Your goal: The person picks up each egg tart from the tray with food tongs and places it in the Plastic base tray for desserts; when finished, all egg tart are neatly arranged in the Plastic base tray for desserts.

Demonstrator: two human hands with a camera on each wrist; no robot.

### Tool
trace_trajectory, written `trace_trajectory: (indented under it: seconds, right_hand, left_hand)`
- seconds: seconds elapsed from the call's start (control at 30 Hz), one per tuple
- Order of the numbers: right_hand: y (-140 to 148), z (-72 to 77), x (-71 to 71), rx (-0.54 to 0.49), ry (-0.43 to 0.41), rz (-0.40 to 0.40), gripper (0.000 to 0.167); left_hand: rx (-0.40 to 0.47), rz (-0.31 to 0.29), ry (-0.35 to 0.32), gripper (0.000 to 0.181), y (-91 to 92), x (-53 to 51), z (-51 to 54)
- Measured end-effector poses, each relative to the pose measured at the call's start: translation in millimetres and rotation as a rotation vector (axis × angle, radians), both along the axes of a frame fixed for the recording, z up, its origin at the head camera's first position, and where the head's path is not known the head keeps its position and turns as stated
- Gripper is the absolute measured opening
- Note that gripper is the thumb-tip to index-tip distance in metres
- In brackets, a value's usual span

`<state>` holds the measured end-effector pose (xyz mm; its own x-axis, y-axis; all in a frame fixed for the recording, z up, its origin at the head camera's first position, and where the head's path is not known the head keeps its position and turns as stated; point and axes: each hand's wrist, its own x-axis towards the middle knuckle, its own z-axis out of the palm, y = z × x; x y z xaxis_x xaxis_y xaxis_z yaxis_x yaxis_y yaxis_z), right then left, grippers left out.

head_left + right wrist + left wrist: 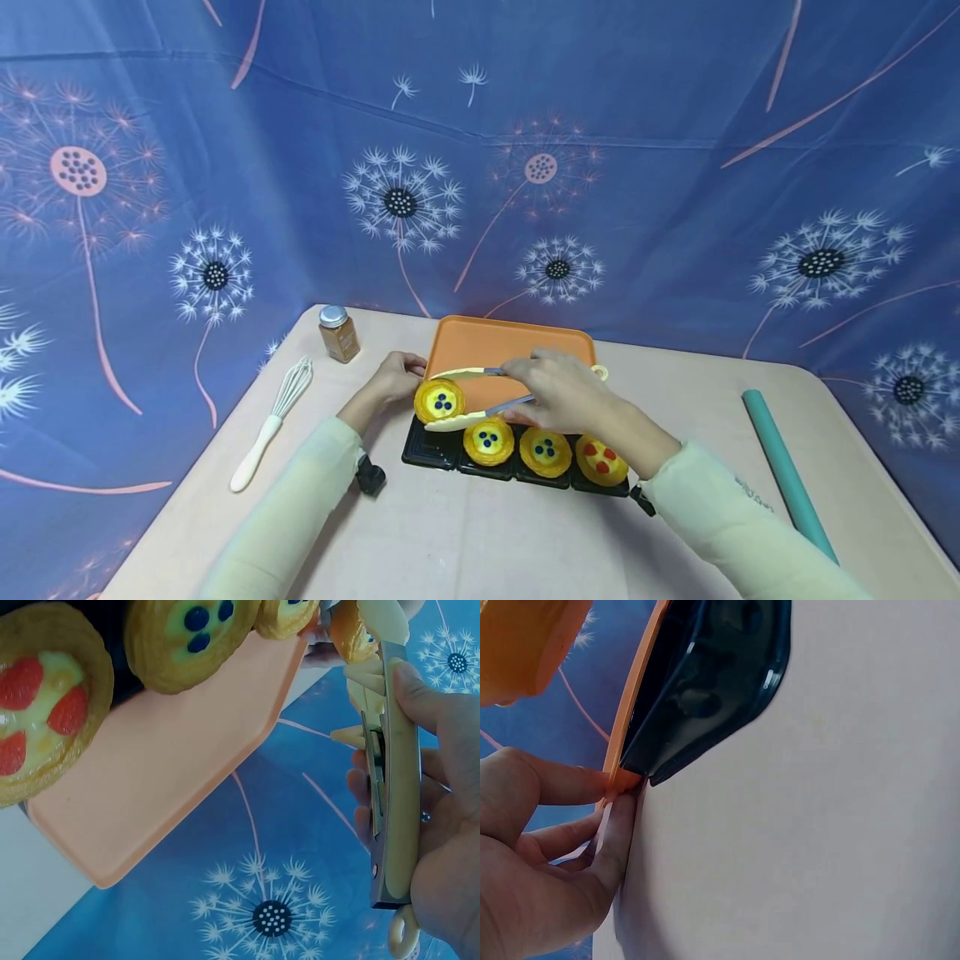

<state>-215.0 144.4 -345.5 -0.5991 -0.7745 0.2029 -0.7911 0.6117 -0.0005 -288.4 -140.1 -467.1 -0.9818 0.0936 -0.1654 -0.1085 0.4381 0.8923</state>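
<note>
My right hand [558, 392] grips cream-tipped tongs [403, 802], which hold a blueberry-topped tart [439, 401] between their tips. That tart is raised over the left end of a black compartment tray [431, 447]. In the other compartments sit two more blueberry tarts [488, 442] and, at the right end, a strawberry-topped tart [602, 461]. Behind the black tray lies an orange tray [517, 337]. My left hand [393, 379] pinches the orange tray's left edge between thumb and fingers, as the left wrist view shows. The leftmost compartment holds no tart.
To the left, a white-handled whisk [273, 421] lies on the pale tabletop [525, 542]. A silver-lidded jar [339, 335] stands at the back left corner. On the right is a long teal rod [787, 471]. Blue dandelion-patterned cloth [637, 192] hangs behind the table.
</note>
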Motion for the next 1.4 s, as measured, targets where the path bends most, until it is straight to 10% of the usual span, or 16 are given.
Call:
trace_trajectory:
  seconds: [1.4]
  right_hand:
    - [-18, -18.3, 9.0, 0.101, -0.114, -0.014, 0.053]
  left_hand:
    - [0.043, 0.000, -0.011, 0.043, -1.4, 2.3, 3.0]
